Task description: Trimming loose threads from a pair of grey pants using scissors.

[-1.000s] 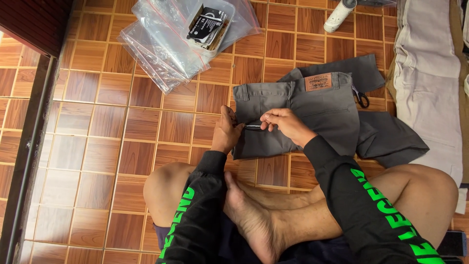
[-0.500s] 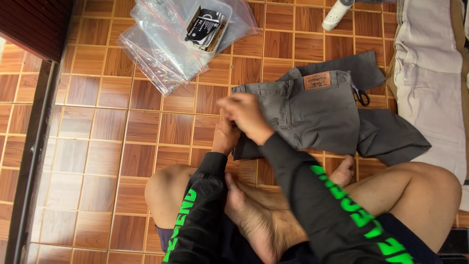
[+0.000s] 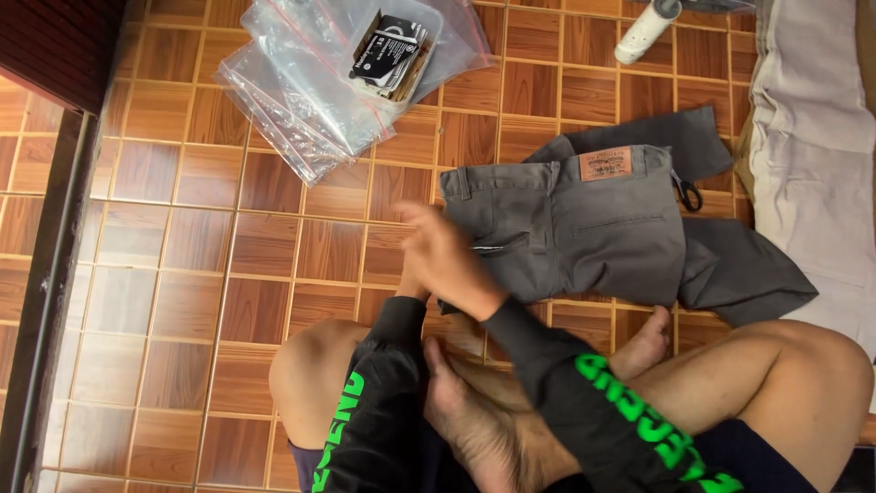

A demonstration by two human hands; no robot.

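Observation:
Folded grey trousers (image 3: 593, 233) with a brown leather patch lie on the tiled floor in front of my crossed legs. My right hand (image 3: 443, 260) reaches across to the left over the trousers' left edge, blurred, fingers loosely apart and nothing seen in them. My left hand (image 3: 410, 285) is almost wholly hidden under the right hand; only its wrist shows by the trousers' lower left corner. A pocket opening with a pale edge (image 3: 493, 246) shows just right of my right hand.
Several clear zip bags (image 3: 306, 100) and a clear plastic box of black cards (image 3: 394, 46) lie at the back left. A white bottle (image 3: 644, 29) lies at the back, black scissors (image 3: 686, 194) by the trousers, beige cloth (image 3: 812, 137) at right, a dark door frame (image 3: 41, 301) at left.
My right hand has left the pocket and swung left across my left hand. The view has shifted slightly; the trousers lie as before.

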